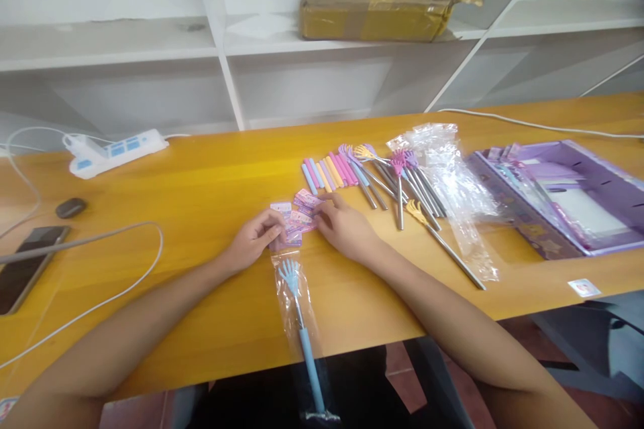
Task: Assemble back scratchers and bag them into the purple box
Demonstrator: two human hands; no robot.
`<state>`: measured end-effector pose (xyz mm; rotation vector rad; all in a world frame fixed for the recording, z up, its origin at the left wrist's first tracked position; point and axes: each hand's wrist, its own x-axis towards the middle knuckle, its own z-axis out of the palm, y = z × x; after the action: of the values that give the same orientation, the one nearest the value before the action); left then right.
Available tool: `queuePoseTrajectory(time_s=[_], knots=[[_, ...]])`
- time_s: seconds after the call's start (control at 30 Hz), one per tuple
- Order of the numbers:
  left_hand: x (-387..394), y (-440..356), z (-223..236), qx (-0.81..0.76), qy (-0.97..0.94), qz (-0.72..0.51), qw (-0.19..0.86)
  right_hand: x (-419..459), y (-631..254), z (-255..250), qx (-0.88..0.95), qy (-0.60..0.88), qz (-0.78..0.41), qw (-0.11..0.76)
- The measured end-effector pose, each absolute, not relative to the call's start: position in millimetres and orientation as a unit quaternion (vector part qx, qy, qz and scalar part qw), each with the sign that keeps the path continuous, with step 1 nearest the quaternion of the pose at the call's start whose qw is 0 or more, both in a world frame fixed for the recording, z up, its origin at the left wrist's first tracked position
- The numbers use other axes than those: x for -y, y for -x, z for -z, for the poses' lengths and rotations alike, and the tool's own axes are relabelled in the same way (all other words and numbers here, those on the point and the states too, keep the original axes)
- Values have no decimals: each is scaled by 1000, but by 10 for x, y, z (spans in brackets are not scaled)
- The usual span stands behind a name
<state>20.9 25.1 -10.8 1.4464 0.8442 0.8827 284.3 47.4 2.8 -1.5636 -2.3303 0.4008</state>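
A light-blue back scratcher [308, 348] lies in a clear plastic sleeve [282, 301], its claw head toward the cards and its handle hanging past the table's front edge. Just beyond the sleeve is a loose pile of small pink-and-purple printed cards [300, 220]. My left hand [259, 236] has thumb and fingers closed on a card at the pile's left side, by the sleeve's top end. From the right, my right hand [346, 224] has its curled fingers at the pile's edge, pinching cards there; its fingertips are partly hidden.
Coloured handle tubes [329, 173] lie in a row behind the cards. Metal back scratchers [400, 194] are heaped beside clear bags [447, 181]. A purple box [533, 241] holds packaged pieces at right. At left are a power strip [118, 153], a phone [30, 261] and cables. A taped carton [377, 10] sits on the shelf.
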Motion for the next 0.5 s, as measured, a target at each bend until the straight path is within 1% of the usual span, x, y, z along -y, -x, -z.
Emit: queuePoseTrajectory(time_s=[0.37, 0.5], knots=[[-269, -198, 110, -365, -617, -361, 596, -493, -2859, -78, 808, 535, -183, 165], [-271, -192, 109, -367, -625, -350, 593, -500, -2866, -86, 806, 524, -207, 183]])
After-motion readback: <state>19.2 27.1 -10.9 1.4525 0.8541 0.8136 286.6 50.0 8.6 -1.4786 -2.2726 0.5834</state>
